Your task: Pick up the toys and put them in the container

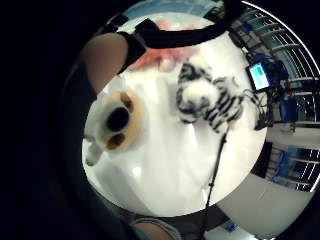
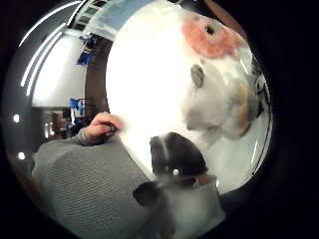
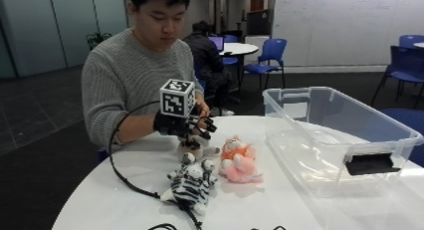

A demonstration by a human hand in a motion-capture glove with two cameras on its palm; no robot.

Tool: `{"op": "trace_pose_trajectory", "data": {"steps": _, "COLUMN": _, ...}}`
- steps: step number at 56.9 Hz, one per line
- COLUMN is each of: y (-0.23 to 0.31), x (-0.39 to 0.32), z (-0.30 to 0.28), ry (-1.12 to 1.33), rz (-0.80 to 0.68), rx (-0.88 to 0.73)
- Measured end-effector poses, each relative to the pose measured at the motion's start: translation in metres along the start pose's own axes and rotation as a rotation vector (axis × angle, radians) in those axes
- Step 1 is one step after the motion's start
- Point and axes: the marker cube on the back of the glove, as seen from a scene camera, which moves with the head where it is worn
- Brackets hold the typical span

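Hand: gloved right hand poised just above the beige dog toy, fingers curled downward, not visibly closed on it.
Toys: dog, zebra toy and pink-orange toy all on the white worktop, close together.
Container: clear plastic bin near the toys on the worktop, open-topped, empty.
Risk: shallow pinch on soft plush, likely slipping mid-carry.
Risk: sweeping across neighbours, likely nudging the pink-orange toy.
Risk: clipping the bin's rim, toy dropping outside.

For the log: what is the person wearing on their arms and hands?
A grey knit sweater with long sleeves covers both arms. The right hand wears a black glove with black straps across the palm; the other hand is bare.
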Motion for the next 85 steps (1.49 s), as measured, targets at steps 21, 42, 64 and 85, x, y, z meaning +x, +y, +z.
{"op": "trace_pose_trajectory", "data": {"steps": 21, "y": -0.011, "x": 0.000, "z": 0.056, "ry": 0.194, "rz": 0.115, "rx": 0.039}}
{"op": "trace_pose_trajectory", "data": {"steps": 42, "y": -0.029, "x": -0.021, "z": -0.009, "ry": 0.149, "rz": 0.049, "rx": 0.257}}
{"op": "trace_pose_trajectory", "data": {"steps": 64, "y": -0.215, "x": -0.063, "z": -0.214, "ry": 0.284, "rz": -0.171, "rx": 0.507}}
{"op": "trace_pose_trajectory", "data": {"steps": 85, "y": -0.387, "x": -0.067, "z": -0.111, "ry": 0.294, "rz": 0.167, "rx": 0.223}}
